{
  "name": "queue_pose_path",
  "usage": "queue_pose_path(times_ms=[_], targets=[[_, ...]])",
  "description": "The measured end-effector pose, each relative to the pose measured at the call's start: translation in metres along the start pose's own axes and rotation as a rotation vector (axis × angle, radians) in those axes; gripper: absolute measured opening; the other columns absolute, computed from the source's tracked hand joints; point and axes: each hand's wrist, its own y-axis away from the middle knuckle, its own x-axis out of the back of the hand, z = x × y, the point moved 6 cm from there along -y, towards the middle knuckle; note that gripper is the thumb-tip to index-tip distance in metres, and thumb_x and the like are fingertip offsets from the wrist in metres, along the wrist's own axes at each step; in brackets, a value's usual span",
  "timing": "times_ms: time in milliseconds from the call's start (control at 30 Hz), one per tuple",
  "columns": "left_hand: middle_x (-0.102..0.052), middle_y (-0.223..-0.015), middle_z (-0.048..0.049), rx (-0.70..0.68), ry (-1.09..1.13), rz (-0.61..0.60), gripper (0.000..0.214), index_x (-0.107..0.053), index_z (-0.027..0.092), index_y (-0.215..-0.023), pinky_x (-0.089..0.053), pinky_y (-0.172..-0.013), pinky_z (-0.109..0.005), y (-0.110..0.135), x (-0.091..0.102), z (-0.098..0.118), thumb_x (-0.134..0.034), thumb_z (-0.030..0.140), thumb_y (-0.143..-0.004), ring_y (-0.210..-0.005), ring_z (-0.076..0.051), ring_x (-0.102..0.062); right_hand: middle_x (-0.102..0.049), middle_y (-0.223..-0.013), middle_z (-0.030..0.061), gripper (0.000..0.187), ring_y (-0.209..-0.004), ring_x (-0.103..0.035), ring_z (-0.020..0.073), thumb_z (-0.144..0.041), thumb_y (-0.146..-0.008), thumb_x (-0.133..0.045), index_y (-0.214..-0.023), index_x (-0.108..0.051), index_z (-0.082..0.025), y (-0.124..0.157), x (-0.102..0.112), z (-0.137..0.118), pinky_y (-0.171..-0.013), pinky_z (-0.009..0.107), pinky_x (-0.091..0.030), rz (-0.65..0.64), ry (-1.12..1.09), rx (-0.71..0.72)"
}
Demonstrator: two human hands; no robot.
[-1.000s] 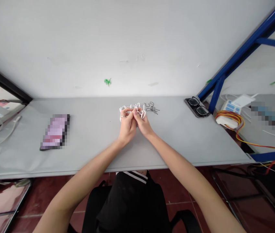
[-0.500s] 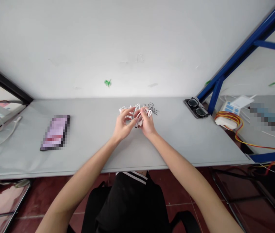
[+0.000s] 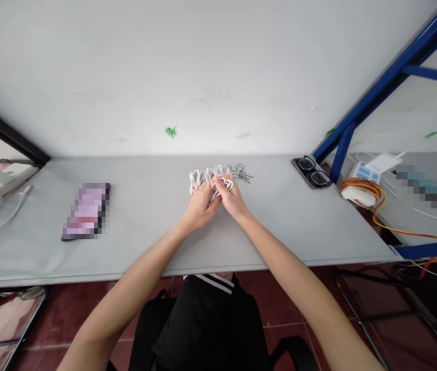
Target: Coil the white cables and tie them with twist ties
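A coiled white cable (image 3: 226, 182) is gripped between my two hands above the grey table (image 3: 141, 206). My right hand (image 3: 234, 200) is closed around the coil from the right, thumb laid over it. From the left, my left hand (image 3: 199, 207) is closed against the same coil, its fingers bent and partly hidden. Just behind the hands lie more white cable coils (image 3: 203, 176), side by side on the table. Several thin black twist ties (image 3: 243, 175) are scattered to the right of the coils.
A phone-like object (image 3: 86, 210), pixelated, lies on the left. Eyeglasses (image 3: 320, 178) rest on a dark case (image 3: 302, 166) near the blue frame (image 3: 342, 154). At the right is a white device (image 3: 359, 195) with a red-yellow cord (image 3: 382, 206). A white wall (image 3: 210, 77) stands behind.
My left hand has turned and its fingers have closed in on the coil. The held coil and my right hand have shifted slightly left, uncovering more of the coils behind.
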Motion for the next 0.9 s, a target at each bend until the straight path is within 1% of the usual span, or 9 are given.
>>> queue_pose_path(times_ms=[100, 200, 333, 400, 467, 533, 600, 700, 900], targets=[[-0.063, -0.095, -0.0091, 0.024, 0.016, -0.047, 0.020, -0.055, 0.019, -0.108, -0.044, -0.082, -0.039, 0.001, -0.004, -0.009, -0.045, 0.023, -0.092, -0.086, -0.024, -0.060, -0.052, -0.074, -0.0007, 0.017, -0.070, -0.051, 0.0155, -0.040, -0.084, -0.062, -0.085, -0.058, -0.024, 0.001, 0.011, -0.013, -0.069, 0.030, -0.043, 0.069, 0.190, 0.139], [-0.063, -0.100, -0.0099, 0.003, 0.002, -0.093, 0.018, -0.054, 0.020, -0.107, -0.044, -0.074, -0.033, 0.003, -0.005, -0.011, -0.044, 0.027, -0.093, -0.086, -0.024, -0.060, -0.052, -0.066, -0.0025, 0.013, -0.060, -0.047, 0.0145, -0.037, -0.085, -0.059, -0.086, -0.057, -0.025, 0.003, 0.018, -0.021, -0.062, 0.029, -0.038, 0.063, 0.376, 0.232], [-0.062, -0.083, -0.0055, -0.008, -0.026, -0.142, 0.016, -0.051, 0.021, -0.101, -0.040, -0.067, -0.029, 0.004, -0.006, -0.011, -0.042, 0.032, -0.096, -0.073, -0.021, -0.059, -0.043, -0.052, -0.0028, 0.032, -0.049, -0.037, 0.0135, -0.037, -0.094, -0.043, -0.066, -0.048, -0.023, -0.001, 0.020, -0.017, -0.056, 0.029, -0.029, -0.028, 0.562, 0.205], [-0.060, -0.077, -0.0036, 0.010, -0.023, -0.145, 0.014, -0.050, 0.021, -0.101, -0.038, -0.065, -0.028, 0.005, -0.008, -0.011, -0.041, 0.030, -0.095, -0.067, -0.019, -0.056, -0.040, -0.050, -0.0035, 0.032, -0.047, -0.035, 0.0134, -0.036, -0.094, -0.042, -0.064, -0.044, -0.023, -0.004, 0.021, -0.011, -0.054, 0.029, -0.026, -0.049, 0.559, 0.153], [-0.060, -0.076, -0.0031, 0.024, -0.009, -0.125, 0.012, -0.050, 0.020, -0.101, -0.037, -0.063, -0.028, 0.005, -0.011, -0.011, -0.047, 0.027, -0.091, -0.064, -0.018, -0.054, -0.040, -0.050, -0.0047, 0.022, -0.046, -0.036, 0.0138, -0.031, -0.093, -0.042, -0.072, -0.048, -0.024, -0.004, 0.021, -0.007, -0.053, 0.029, -0.026, -0.063, 0.502, 0.124], [-0.059, -0.073, -0.0035, 0.045, 0.003, -0.091, 0.009, -0.051, 0.020, -0.092, -0.035, -0.060, -0.027, 0.005, -0.014, -0.012, -0.054, 0.024, -0.084, -0.061, -0.018, -0.053, -0.039, -0.049, -0.0063, 0.013, -0.045, -0.036, 0.0144, -0.026, -0.092, -0.042, -0.084, -0.052, -0.025, -0.002, 0.020, -0.006, -0.053, 0.029, -0.027, -0.070, 0.434, 0.133], [-0.057, -0.068, -0.0032, 0.081, 0.015, -0.072, 0.007, -0.049, 0.021, -0.079, -0.033, -0.057, -0.027, 0.005, -0.015, -0.012, -0.053, 0.024, -0.083, -0.058, -0.017, -0.050, -0.038, -0.049, -0.0074, 0.009, -0.044, -0.035, 0.0146, -0.026, -0.092, -0.043, -0.091, -0.052, -0.026, 0.001, 0.017, -0.007, -0.053, 0.030, -0.027, -0.082, 0.381, 0.166], [-0.050, -0.060, -0.0009, 0.116, 0.034, -0.106, 0.019, -0.043, 0.021, -0.066, -0.029, -0.055, -0.027, 0.004, -0.014, -0.012, -0.052, 0.025, -0.082, -0.053, -0.014, -0.044, -0.038, -0.050, -0.0074, 0.007, -0.045, -0.036, 0.0150, -0.029, -0.092, -0.044, -0.093, -0.051, -0.027, 0.005, 0.014, -0.008, -0.053, 0.030, -0.027, -0.089, 0.333, 0.200], [-0.044, -0.058, 0.0024, 0.195, 0.127, -0.167, 0.023, -0.039, 0.019, -0.064, -0.027, -0.052, -0.025, 0.005, -0.011, -0.012, -0.054, 0.031, -0.077, -0.054, -0.011, -0.036, -0.038, -0.050, -0.0073, 0.011, -0.044, -0.036, 0.0150, -0.034, -0.094, -0.042, -0.091, -0.049, -0.027, 0.007, 0.010, -0.003, -0.053, 0.030, -0.028, -0.073, 0.282, 0.167]])
